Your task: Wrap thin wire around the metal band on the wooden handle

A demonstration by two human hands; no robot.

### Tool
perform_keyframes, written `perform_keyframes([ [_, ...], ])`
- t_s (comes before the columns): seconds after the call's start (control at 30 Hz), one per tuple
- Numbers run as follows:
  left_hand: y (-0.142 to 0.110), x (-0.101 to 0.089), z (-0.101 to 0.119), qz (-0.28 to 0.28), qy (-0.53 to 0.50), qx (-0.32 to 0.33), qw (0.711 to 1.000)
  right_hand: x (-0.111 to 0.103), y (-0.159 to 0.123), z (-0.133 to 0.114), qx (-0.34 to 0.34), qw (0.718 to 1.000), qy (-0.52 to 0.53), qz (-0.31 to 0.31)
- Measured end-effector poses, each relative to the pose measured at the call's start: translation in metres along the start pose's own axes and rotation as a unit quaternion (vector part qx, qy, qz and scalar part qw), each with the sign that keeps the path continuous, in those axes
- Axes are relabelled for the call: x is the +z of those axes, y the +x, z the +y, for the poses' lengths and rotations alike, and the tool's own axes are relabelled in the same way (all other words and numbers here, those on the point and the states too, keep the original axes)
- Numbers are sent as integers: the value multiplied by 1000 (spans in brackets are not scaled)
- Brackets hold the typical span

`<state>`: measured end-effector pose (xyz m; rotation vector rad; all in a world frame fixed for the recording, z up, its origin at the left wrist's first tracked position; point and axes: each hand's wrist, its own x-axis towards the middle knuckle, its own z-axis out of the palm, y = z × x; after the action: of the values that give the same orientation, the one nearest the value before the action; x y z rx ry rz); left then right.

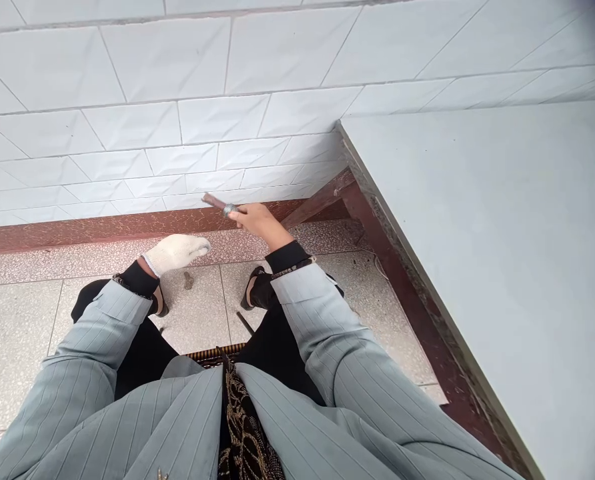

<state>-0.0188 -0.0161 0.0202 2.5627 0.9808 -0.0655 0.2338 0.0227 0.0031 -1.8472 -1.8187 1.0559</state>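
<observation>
Short banded stick, held at one end in the right hand

Brown stick point(214, 201): slim, short, in front of the person, its free end pointing toward the tiled wall. A silvery band point(230, 209), perhaps wound wire, rings it just ahead of the fingers. Exact kind of object: cannot tell; outline slightly blurred.

Handling, by judgement: light, stiff, not fragile. Bare shaft possibly smooth enough to turn in the fingers; the band looks ridged and should give better purchase. Best hold: at or just behind the band, thumb along the shaft, free end left clear.

Right hand point(256, 220): bare, closed around the near end, thumb against the band. Left hand point(176, 253): in a white knitted glove, lower and to the left, apart from the stick; fingers together and bent. Whether anything sits inside them, cannot tell.

Farther out: red-brown skirting point(77, 234) below the white wall tiles point(142, 125); speckled floor point(112, 313) with a small brownish scrap point(188, 281) between the shoes; white-topped counter point(502, 233) at right.
</observation>
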Motion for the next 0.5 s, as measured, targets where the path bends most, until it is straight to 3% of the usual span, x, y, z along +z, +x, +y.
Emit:
perform_keyframes([
  [0.1,2,-2,2,4,65,-3,998,12,-2,-6,-18,978,-200,-58],
  [0.23,3,-3,-2,26,74,3,997,30,-10,-17,-51,932,-298,-200],
  [0.33,5,-1,-10,42,39,-1,998,34,-19,-24,-95,902,-269,-325],
  [0.43,6,-2,-15,46,-24,-19,998,21,-29,-28,-137,868,-153,-451],
  [0.5,6,-5,-14,46,-89,-23,995,5,-35,-28,-177,867,-50,-463],
])
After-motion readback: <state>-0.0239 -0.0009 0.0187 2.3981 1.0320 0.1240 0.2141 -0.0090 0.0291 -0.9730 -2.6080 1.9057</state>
